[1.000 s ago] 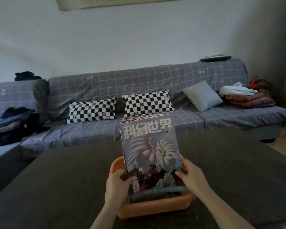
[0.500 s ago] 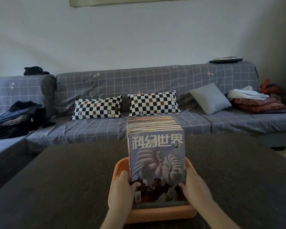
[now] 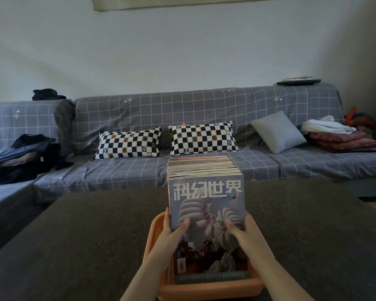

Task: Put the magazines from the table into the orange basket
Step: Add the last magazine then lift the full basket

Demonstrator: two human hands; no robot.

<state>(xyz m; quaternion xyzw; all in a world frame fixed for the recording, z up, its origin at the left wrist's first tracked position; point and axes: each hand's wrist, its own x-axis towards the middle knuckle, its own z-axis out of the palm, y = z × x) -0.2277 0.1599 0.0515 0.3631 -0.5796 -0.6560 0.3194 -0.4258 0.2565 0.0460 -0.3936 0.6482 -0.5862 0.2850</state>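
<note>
A thick stack of magazines [image 3: 205, 192] stands upright in the orange basket [image 3: 208, 291] at the near middle of the dark table [image 3: 85, 235]. The front cover is grey-blue with large white characters and pale shell-like shapes. My left hand [image 3: 174, 230] grips the stack's left edge, thumb on the cover. My right hand [image 3: 242, 230] grips the right edge the same way. The stack's lower part sits inside the basket, and its far side is hidden.
Behind the table runs a grey checked sofa [image 3: 182, 109] with two black-and-white checked pillows [image 3: 128, 143], a grey cushion [image 3: 278, 131], folded blankets [image 3: 343, 140] at the right and dark clothes [image 3: 24, 155] at the left.
The stack has gone from tilted to upright and squared between my hands, and more of its top edges now show. Both hands have slid up its sides.
</note>
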